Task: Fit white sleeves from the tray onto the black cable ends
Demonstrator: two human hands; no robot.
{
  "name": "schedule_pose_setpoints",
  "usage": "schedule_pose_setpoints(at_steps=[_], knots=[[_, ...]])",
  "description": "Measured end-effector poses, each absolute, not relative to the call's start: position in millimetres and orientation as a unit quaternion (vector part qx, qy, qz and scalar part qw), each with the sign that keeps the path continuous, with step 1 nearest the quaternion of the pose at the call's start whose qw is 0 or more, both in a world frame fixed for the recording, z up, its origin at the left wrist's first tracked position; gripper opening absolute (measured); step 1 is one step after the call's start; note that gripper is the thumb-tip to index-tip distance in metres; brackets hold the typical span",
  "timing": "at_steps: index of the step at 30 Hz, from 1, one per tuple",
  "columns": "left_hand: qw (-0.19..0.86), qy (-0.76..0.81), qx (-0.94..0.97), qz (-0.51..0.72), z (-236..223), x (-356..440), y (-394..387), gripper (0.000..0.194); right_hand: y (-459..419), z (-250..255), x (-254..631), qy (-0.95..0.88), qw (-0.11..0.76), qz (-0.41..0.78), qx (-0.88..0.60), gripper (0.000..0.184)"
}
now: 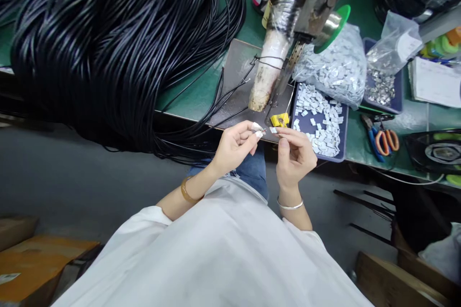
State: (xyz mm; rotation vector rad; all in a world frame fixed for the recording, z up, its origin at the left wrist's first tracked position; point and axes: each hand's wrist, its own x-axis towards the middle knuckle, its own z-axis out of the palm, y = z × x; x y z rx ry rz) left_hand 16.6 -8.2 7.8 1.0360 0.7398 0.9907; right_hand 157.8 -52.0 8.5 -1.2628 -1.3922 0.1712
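Single head-worn view, looking steeply down, close above hands (266, 153), green workbench (201, 91) ahead

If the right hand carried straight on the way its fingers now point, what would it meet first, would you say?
The right hand points up and leftward at a small white piece it pinches. Just beyond, it would probably meet the left hand fingertips, though depth is unclear.

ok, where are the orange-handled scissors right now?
In the head view, the scissors lie on the green bench, right of the blue tray and the right hand.
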Motion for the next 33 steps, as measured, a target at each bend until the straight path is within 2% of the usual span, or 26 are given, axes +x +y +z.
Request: schedule_pose_setpoints(at_steps=[5, 9, 11, 14, 19, 22, 24, 26, 29, 33], knots=[[0.684, 0.328, 0.472, 0.450, 5.3, 15.9, -7.3, 0.031, -51.3, 9.3, 152.3, -0.532, 0.614, 0.206, -0.546, 0.006], [0.691, 0.319, 0.472, 0.445, 3.7, 14.9, -5.7, 0.032, -47.3, 7.8, 154.6, -0.468, 0.636, 0.323, -0.522, 0.009], [0.693, 0.317, 0.468, 0.447, 3.4, 14.6, -5.1, 0.033, -46.0, 7.7, 156.3, -0.462, 0.632, 0.345, -0.519, 0.009], [0.703, 0.313, 0.461, 0.441, 3.6, 13.5, -4.7, 0.033, -46.1, 8.9, 157.3, -0.482, 0.616, 0.324, -0.533, 0.010], [0.781, 0.289, 0.435, 0.341, 3.7, 9.0, -2.6, 0.035, -48.9, 11.1, 158.4, -0.545, 0.583, 0.256, -0.545, 0.008], [0.778, 0.300, 0.424, 0.353, 2.5, 8.7, -0.9, 0.033, -51.5, 12.1, 159.8, -0.586, 0.583, 0.118, -0.551, 0.007], [0.762, 0.317, 0.416, 0.381, 1.9, 10.3, 0.0, 0.031, -53.4, 12.2, 160.1, -0.631, 0.566, 0.019, -0.531, 0.015], [0.746, 0.335, 0.410, 0.403, 1.9, 12.8, 0.9, 0.028, -54.6, 11.3, 159.6, -0.678, 0.535, -0.024, -0.504, 0.023], [0.724, 0.344, 0.419, 0.425, 3.5, 16.8, 1.9, 0.022, -53.7, 8.3, 158.7, -0.704, 0.506, -0.034, -0.497, 0.026], [0.710, 0.348, 0.428, 0.438, 6.5, 19.9, 3.0, 0.015, -49.9, 7.1, 159.8, -0.645, 0.543, 0.036, -0.537, 0.020]])
